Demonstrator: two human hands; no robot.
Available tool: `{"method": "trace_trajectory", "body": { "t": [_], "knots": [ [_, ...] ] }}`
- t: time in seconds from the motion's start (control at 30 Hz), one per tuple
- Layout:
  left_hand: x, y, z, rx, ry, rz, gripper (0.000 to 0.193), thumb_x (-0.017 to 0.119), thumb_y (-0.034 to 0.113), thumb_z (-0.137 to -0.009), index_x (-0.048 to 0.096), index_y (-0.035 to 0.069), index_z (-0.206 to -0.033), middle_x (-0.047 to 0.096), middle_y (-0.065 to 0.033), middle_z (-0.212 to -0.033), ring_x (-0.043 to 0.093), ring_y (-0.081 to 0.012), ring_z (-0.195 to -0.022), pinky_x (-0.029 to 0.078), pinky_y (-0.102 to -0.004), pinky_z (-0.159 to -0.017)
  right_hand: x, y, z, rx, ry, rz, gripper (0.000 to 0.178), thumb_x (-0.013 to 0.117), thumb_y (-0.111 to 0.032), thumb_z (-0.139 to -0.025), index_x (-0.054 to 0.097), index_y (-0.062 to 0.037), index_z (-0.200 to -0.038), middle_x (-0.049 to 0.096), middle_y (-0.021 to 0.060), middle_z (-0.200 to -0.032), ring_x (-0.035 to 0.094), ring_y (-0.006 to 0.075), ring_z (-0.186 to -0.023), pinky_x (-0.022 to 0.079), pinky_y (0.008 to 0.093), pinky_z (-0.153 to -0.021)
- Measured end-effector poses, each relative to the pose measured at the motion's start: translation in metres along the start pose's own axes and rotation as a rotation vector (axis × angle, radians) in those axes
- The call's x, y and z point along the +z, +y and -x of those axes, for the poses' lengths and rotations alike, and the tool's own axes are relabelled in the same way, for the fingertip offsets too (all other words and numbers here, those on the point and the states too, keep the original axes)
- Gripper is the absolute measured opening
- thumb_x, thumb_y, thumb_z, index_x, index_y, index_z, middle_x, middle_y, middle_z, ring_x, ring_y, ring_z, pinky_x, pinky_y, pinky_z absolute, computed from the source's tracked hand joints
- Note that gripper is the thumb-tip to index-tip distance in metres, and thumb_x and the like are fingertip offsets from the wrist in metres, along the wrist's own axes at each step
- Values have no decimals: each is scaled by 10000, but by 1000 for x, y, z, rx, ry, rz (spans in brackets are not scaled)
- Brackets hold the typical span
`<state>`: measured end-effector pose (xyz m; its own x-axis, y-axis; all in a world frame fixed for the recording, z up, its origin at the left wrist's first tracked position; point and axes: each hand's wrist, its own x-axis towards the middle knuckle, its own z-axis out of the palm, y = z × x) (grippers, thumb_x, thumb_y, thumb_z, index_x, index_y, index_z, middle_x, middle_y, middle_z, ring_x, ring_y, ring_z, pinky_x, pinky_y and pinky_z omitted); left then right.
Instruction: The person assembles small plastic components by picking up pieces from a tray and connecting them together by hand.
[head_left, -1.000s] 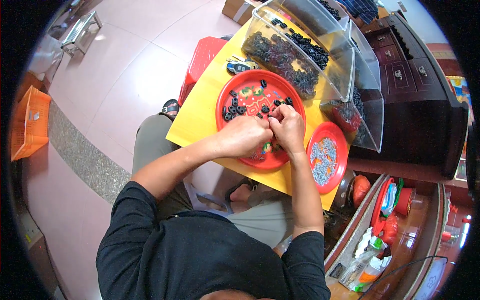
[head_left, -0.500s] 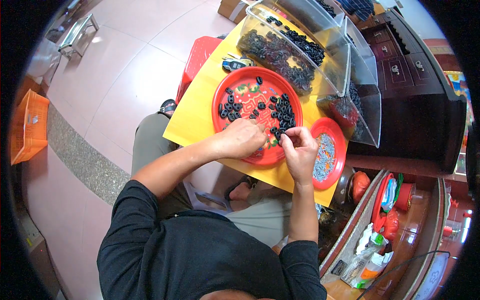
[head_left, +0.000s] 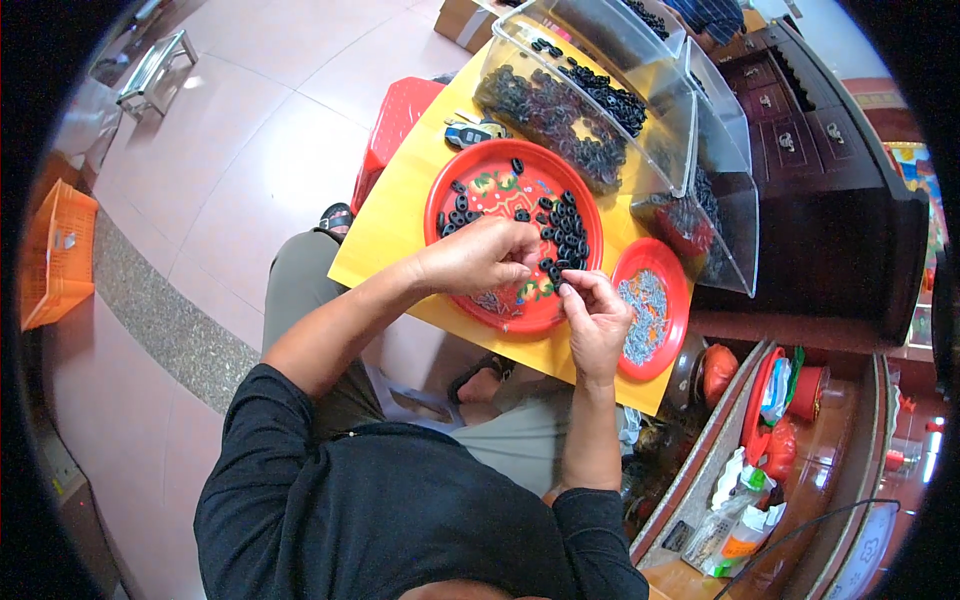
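Note:
Over the round red tray [head_left: 437,190] on the yellow tabletop, my left hand [head_left: 483,255] is closed, its fingers curled downward; whatever they hold is hidden. My right hand [head_left: 598,322] is at the tray's near right edge, thumb and forefinger pinched on a small black two-holed oval piece [head_left: 561,284]. Many similar black pieces [head_left: 567,225] are heaped on the tray's right side, with a looser group [head_left: 460,208] at its left, partly behind my left hand. A few small silver screws [head_left: 488,302] lie near the tray's front rim.
Right of the tray is a smaller red plate [head_left: 681,285] of silver screws [head_left: 645,312]. Clear plastic bins [head_left: 600,120] of black pieces stand at the back. Keys [head_left: 470,132] lie behind the tray. A red stool [head_left: 400,115] stands left; an open drawer [head_left: 800,450] is at right.
My left hand has lifted a little away from the front of the tray, uncovering the silver screws there. My right hand has shifted slightly down and left, still pinching.

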<state>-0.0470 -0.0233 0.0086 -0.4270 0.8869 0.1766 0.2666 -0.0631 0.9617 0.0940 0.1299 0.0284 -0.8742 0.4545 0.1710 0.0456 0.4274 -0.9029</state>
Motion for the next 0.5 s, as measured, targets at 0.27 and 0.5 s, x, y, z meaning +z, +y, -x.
{"method": "trace_trajectory", "body": {
  "t": [0.27,0.5],
  "knots": [
    [1,-12,2,68,223,-169,85,613,18,-806,536,-3,-837,595,-81,-725,608,-168,-698,479,-314,-632,4,4,2,30,34,-26,125,600,63,-798,641,18,-907,546,-11,-777,493,36,-636,401,188,-558],
    [-15,-10,11,12,332,-65,78,611,60,-783,590,-6,-818,618,-133,-720,632,-236,-694,495,-338,-641,-5,11,17,104,63,-125,178,569,60,-828,615,4,-991,585,4,-776,528,52,-616,455,190,-564]
  ]
}}
